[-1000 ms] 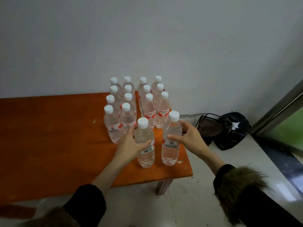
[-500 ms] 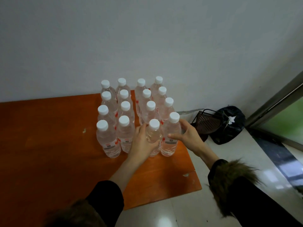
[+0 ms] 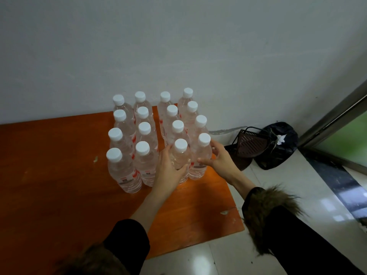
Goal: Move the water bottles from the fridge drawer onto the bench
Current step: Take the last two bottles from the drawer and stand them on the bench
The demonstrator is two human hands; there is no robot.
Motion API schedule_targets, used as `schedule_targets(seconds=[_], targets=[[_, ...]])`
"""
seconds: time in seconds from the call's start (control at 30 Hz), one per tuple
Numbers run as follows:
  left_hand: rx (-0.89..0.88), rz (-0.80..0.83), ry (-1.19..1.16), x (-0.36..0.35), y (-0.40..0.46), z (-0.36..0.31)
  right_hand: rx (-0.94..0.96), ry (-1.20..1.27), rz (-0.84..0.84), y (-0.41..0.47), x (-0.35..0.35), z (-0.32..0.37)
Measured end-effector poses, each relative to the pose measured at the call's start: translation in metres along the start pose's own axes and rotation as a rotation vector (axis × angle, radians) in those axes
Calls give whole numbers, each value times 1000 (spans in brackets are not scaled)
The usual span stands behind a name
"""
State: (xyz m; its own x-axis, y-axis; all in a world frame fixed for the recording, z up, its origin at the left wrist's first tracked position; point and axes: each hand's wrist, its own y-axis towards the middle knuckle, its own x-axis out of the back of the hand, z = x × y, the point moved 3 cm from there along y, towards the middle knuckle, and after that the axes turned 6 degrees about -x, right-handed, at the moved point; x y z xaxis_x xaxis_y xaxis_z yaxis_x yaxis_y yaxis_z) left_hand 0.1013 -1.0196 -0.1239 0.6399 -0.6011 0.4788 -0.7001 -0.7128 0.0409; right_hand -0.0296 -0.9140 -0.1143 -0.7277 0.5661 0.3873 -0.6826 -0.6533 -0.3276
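Several clear water bottles with white caps stand upright in four rows on the orange bench (image 3: 59, 195), against the wall. My left hand (image 3: 168, 169) grips the front bottle of the third row (image 3: 180, 153), fingers and thumb wrapped round its body. My right hand (image 3: 218, 161) holds the front bottle of the right-hand row (image 3: 200, 155), thumb in front and fingers behind. Both bottles stand on the bench, touching the row behind. The front-left bottle (image 3: 121, 171) stands free. No fridge drawer is in view.
The bench's right edge (image 3: 232, 199) lies just beside the right-hand row. On the pale tiled floor beyond it lie a dark slatted basket (image 3: 250, 143) and a black bag (image 3: 278, 145). A glass door frame (image 3: 333, 124) runs along the far right.
Both hands have pushed their two bottles back from the bench's front until they joined the rows. My view has moved closer and higher over the bench.
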Motion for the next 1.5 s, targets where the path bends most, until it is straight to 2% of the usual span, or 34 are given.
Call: schedule_targets(seconds=[0.2,0.37,0.5,0.7,0.9,1.0,1.2,1.5], targets=[[47,11,-40,-1,-4,3,-10,37,-51,-4,-4,-6],[83,136,17,4,-3,-5,70,-8,-23,-23,-3,5],[2,254,51,10,-12,-26,99,-152,-79,-50,11,8],[-148,150,189,17,-62,-57,176,-504,-236,-107,62,9],[-435,169,426,4,-90,-120,197,-779,-430,-185,117,15],[-594,273,500,-17,-114,-166,136,-802,-564,-238,147,13],[-919,385,522,-60,-179,-247,-34,-860,-859,-367,188,-12],[-1278,582,437,-122,-330,-298,-366,-786,-1111,-560,191,-84]])
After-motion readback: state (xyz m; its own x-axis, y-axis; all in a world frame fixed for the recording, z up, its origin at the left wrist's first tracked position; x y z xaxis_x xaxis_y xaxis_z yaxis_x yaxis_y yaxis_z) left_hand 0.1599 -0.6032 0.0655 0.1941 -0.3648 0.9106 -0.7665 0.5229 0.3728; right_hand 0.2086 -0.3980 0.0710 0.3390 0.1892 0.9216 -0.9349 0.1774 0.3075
